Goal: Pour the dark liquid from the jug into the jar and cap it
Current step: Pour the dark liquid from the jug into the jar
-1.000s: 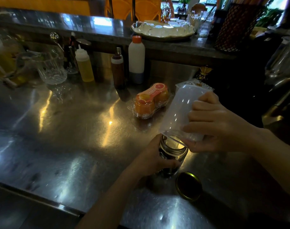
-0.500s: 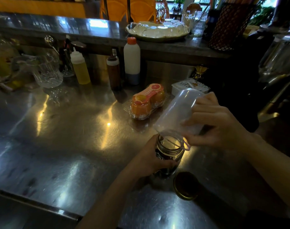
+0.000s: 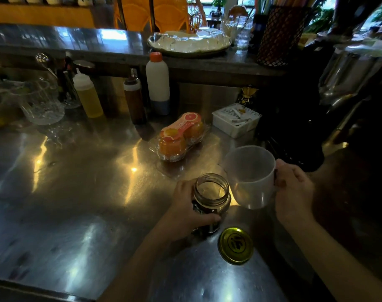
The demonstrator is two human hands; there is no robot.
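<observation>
A glass jar (image 3: pixel 211 194) stands uncapped on the steel counter (image 3: pixel 81 192), dark liquid filling its lower part. My left hand (image 3: pixel 186 211) grips the jar's side. Just right of the jar, a translucent plastic jug (image 3: pixel 250 177) is upright and looks empty; my right hand (image 3: pixel 292 188) holds it by the handle. Whether the jug's base rests on the counter is hard to tell. A gold metal lid (image 3: pixel 235 245) lies flat on the counter in front of the jar, apart from both hands.
Behind the jar lies a clear pack of orange fruit cups (image 3: pixel 181 136), and a white sachet box (image 3: pixel 236 119). Squeeze bottles (image 3: pixel 87 94), a white bottle (image 3: pixel 157 83) and a glass pitcher (image 3: pixel 41 103) line the back. A dark machine (image 3: pixel 294 127) stands at right.
The jug was tipped mouth-down over the jar; it has swung back upright and moved right of the jar. My left hand stays on the jar.
</observation>
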